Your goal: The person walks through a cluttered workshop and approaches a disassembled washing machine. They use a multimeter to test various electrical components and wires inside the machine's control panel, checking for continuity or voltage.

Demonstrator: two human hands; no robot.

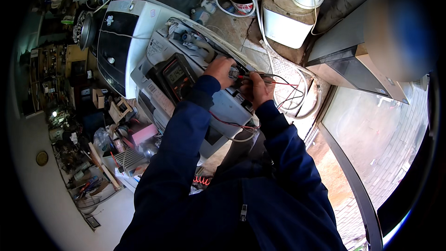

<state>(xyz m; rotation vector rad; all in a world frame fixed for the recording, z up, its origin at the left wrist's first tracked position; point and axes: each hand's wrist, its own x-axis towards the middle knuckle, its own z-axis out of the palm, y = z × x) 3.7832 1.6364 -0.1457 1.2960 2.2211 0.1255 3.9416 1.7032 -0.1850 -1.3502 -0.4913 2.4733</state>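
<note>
My left hand (pixel 220 71) is closed around a small greyish part (pixel 233 72) that its fingers mostly cover; its kind does not show. Close beside it, my right hand (pixel 260 90) pinches the multimeter test probes, whose red and black leads (pixel 284 83) trail off to the right. The probe tips meet the area by the small part, but whether they touch it I cannot tell. A black multimeter (pixel 177 75) with a lit display lies tilted to the left of my left hand, on top of a pale grey appliance (pixel 230 111). More red and black wire (pixel 230 123) hangs over the appliance's front.
A grey corrugated hose (pixel 199 42) lies on the appliance's far side. A white machine with a dark lid (pixel 118 42) stands to the left. Far off are a bucket (pixel 242 3) and a white box (pixel 285 25). A glass door (pixel 355 176) stands at right; cluttered shelves (pixel 55 72) at left.
</note>
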